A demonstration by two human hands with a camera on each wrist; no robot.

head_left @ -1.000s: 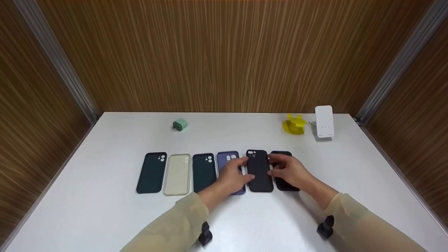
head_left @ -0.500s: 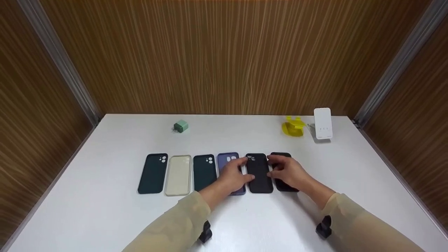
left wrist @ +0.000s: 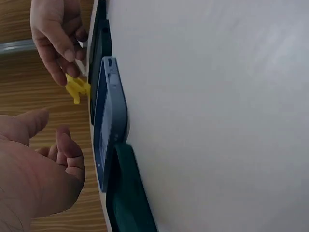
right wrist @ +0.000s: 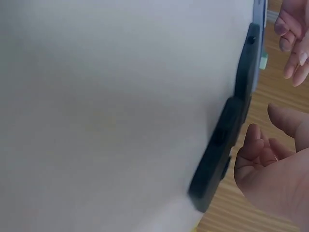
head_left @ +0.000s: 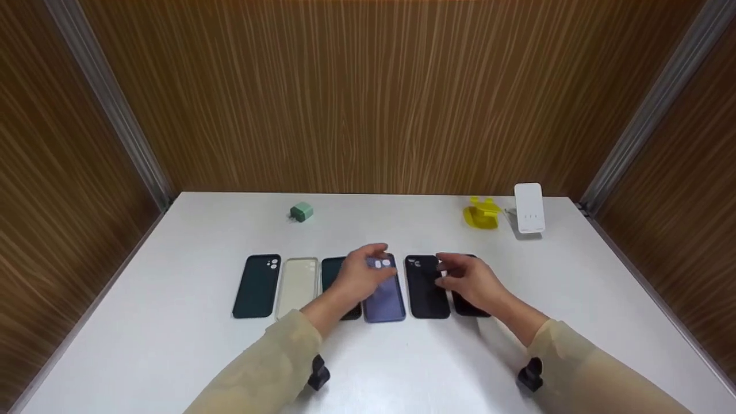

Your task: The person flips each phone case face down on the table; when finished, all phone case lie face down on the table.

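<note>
Phone cases lie in a row on the white table. My left hand (head_left: pixel 357 277) hovers over the purple phone case (head_left: pixel 385 302) and the dark green phone case (head_left: pixel 332 269) beside it, thumb and fingers apart, holding nothing. The black phone case (head_left: pixel 424 296) is right of the purple one. Over the rightmost black phone case (head_left: pixel 470 307), partly covering it, is my right hand (head_left: pixel 474 283); its fingertips are near the first black case's right edge. In the right wrist view, a gap separates the right thumb from the loosely curled fingers (right wrist: pixel 256 150), with nothing between them.
At the row's left end lie a cream phone case (head_left: pixel 297 282) and another dark green phone case (head_left: pixel 257 286). Towards the back are a green plug adapter (head_left: pixel 301 211), a yellow stand (head_left: pixel 482 214) and a white socket-like device (head_left: pixel 529 208). Wood-grain panels (head_left: pixel 368 98) enclose the table.
My left hand has moved left and up, away from the black case's left edge, uncovering more of the purple case. My right hand has stayed nearly in place. The head view has shifted slightly.
</note>
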